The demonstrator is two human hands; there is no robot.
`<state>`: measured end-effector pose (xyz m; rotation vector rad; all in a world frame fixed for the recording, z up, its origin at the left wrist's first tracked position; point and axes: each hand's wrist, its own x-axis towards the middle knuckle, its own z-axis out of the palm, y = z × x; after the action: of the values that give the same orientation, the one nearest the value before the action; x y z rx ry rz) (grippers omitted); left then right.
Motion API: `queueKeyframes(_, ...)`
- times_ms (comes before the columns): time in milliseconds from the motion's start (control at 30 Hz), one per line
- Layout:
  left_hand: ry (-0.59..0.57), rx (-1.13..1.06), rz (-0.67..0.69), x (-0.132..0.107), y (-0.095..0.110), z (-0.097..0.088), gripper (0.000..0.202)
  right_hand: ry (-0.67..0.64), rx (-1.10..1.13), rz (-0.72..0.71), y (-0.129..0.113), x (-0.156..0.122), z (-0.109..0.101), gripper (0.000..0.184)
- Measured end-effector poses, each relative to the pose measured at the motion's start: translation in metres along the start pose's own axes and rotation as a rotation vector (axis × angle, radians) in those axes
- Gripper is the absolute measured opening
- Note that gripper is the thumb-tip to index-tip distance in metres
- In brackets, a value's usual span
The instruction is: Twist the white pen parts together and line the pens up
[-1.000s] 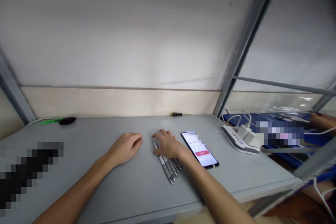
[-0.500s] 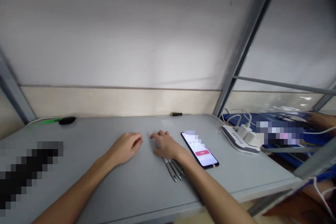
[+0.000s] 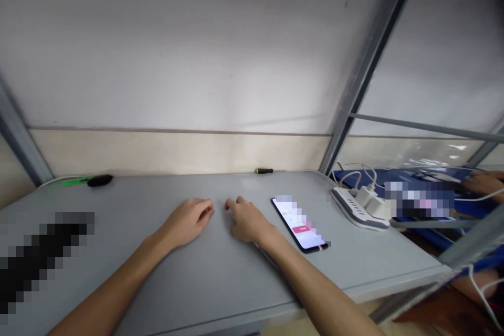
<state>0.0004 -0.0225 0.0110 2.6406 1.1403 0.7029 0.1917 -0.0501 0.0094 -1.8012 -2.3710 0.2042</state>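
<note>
My right hand (image 3: 246,220) lies palm down on the grey table (image 3: 220,283) with its fingers curled in. It covers the grey pens, which are hidden under the palm and forearm. My left hand (image 3: 189,222) rests just to its left as a loose fist, with nothing visible in it. The two hands are a few centimetres apart. A phone (image 3: 300,224) with a lit screen and a red button lies face up right of my right hand, not touched.
A small yellow-and-black screwdriver (image 3: 263,170) lies by the back wall, and a black object with a green cable (image 3: 100,180) sits at the back left. A white power strip (image 3: 359,209) with plugs sits to the right beyond a metal post (image 3: 366,71). Another person's hand (image 3: 482,182) works at the far right.
The pens stuck out below my right hand before; they have slid under the hand and forearm and no longer show. My right hand has shifted slightly left. My left hand has not moved.
</note>
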Motion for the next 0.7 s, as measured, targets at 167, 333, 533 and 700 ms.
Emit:
queueKeyframes(167,-0.003,0.001,-0.002,0.0,0.001,0.0,0.026,-0.002,-0.094,0.05,-0.003,0.001,0.001,0.041)
queueKeyframes(333,-0.02,0.026,0.008,0.0,0.002,0.0,0.026,0.029,-0.127,0.097,-0.006,0.001,0.002,0.038)
queueKeyframes(533,-0.021,0.031,0.01,0.0,0.0,0.001,0.025,0.03,0.007,0.1,-0.003,0.001,-0.003,0.021)
queueKeyframes(700,-0.014,0.028,0.015,0.0,0.0,0.001,0.025,0.137,0.36,0.049,0.003,0.001,-0.012,0.017)
